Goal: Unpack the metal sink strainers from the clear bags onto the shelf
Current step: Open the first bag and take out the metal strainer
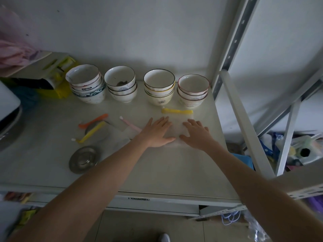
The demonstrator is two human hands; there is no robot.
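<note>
Pressing flat: left hand [158,132] and right hand [197,135] lie palm-down, fingers spread and gripping nothing, on a clear bag [176,130] with a yellow slider strip [177,111], on the shelf [157,172]. This bag looks empty. One bare metal strainer [83,159] sits near the front left; another [97,132] is still bagged behind it. Film judged light, limp, slippery: pinch at the stiff slider end. Strainers judged rigid, light; lift by the rim. Bowl stacks [158,88] crowd the back; the front centre is open.
</note>
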